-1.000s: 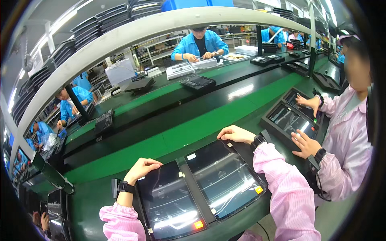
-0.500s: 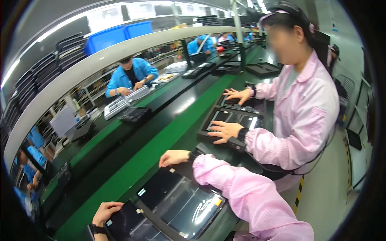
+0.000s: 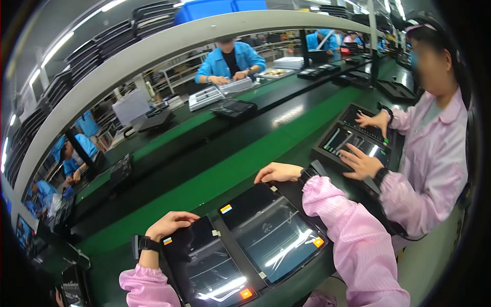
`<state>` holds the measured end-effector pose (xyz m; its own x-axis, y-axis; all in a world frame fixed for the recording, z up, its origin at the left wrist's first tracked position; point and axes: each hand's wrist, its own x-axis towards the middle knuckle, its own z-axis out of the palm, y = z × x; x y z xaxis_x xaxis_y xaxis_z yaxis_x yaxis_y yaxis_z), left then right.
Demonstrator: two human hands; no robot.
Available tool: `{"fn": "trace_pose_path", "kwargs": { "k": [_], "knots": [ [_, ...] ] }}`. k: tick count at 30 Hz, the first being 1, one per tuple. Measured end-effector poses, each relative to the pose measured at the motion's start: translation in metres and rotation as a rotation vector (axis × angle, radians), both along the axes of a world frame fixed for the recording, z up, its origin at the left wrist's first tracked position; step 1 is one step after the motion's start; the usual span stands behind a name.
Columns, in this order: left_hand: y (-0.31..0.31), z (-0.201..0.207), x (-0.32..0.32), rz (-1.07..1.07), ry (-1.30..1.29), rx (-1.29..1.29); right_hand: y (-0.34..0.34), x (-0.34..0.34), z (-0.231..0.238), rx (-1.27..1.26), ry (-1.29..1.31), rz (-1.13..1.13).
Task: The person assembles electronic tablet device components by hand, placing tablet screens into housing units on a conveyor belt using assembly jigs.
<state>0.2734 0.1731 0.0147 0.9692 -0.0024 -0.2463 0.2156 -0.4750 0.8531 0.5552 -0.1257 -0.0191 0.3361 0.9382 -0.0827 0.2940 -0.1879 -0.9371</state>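
Two glossy black tablet-like panels lie side by side in a dark tray (image 3: 223, 231), their screens reflecting the ceiling lights. Small orange patches show near the corners of both, and pale tabs stick to their edges. At the far edge of the left panel (image 3: 202, 256), my left hand (image 3: 171, 225) is closed, fingers together and bent over the edge. My right hand (image 3: 279, 173) curls its fingers down onto the far edge of the right panel (image 3: 268, 238). Parts of the fingertips on both hands are hidden. Each wrist wears a black band.
A co-worker in pink (image 3: 434, 148) at my right spreads both hands over panels in another dark tray (image 3: 327, 153). Across the green-and-black bench (image 3: 204, 179), a person in blue (image 3: 230, 61) handles pale trays (image 3: 205, 98). A white curved rail (image 3: 153, 46) spans above; stacked black trays stand behind it.
The whole view has swung left, so the bench and people appear farther right. Patches near the panels' far left corners, whitish before, now look orange. My hands remain at the far edges.
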Motion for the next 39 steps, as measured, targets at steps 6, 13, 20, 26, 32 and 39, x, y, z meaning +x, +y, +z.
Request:
{"fn": "trace_pose_path", "kwargs": {
  "k": [6, 13, 20, 26, 32, 39],
  "knots": [
    [-0.003, 0.008, 0.004, -0.002, 0.111, -0.079, 0.003, -0.005, 0.011, -0.089, 0.019, 0.014],
    [0.0, 0.005, 0.008, -0.005, 0.138, -0.16, -0.001, -0.006, 0.014, -0.086, 0.002, -0.019],
    [-0.022, 0.016, -0.023, 0.145, -0.197, 0.068, -0.021, -0.023, -0.008, 0.18, -0.156, -0.277],
    [-0.046, 0.009, -0.13, 0.414, -0.347, 0.327, -0.091, -0.092, 0.012, 0.05, -0.503, -0.383],
    [-0.131, -0.032, -0.244, 0.837, -0.502, 0.527, -0.18, -0.177, -0.012, 0.265, -0.662, -0.756],
    [-0.169, -0.046, -0.276, 0.966, -0.338, 0.092, -0.2, -0.197, -0.025, 0.215, -0.497, -0.927]
  ]
}}
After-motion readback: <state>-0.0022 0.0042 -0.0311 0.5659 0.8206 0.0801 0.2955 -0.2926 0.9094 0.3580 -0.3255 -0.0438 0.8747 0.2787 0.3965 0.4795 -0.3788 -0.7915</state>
